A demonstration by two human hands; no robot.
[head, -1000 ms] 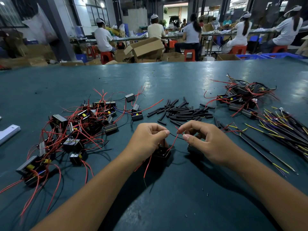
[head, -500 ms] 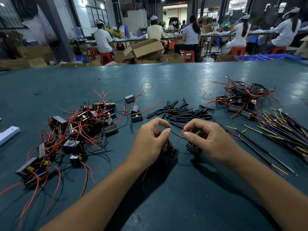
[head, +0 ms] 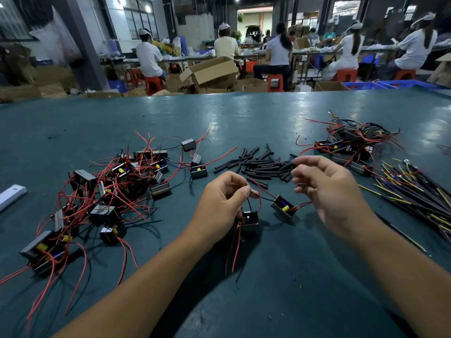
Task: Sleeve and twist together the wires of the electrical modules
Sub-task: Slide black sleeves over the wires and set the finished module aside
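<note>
— Wires first: where are they now?

— My left hand (head: pixel 225 198) pinches the black and red wires (head: pixel 260 195) at centre frame, thumb against forefinger. One module (head: pixel 249 218) hangs just under that hand; the second module (head: pixel 283 206) lies on the desk (head: pixel 244 113) to its right, tethered by those same leads.

— And what changed?

— Half a second ago my right hand (head: pixel 329 191) was pinching the wires too, fingertips meeting the left. Now it has let go and risen toward the pile of sleeves (head: pixel 261 164) at mid-frame. Its fingers are loosely curled and blurred; I see nothing in them. I take it that the join is ready for a sleeve, and I'm fetching one.

— Describe the stuff.

— Sleeves are short matte black tubes, some slightly bent, strewn in a loose heap. Modules are small boxy blocks with a yellow part showing inside an open face. Leads are thin, springy, red or black. A big tangle of modules (head: pixel 109 191) fills the left of the frame, a smaller heap of modules (head: pixel 349 145) sits upper right, and long dark rods with yellow tips (head: pixel 415 191) fan out at the right edge. The desk looks smooth, teal, faintly glossy.
</note>
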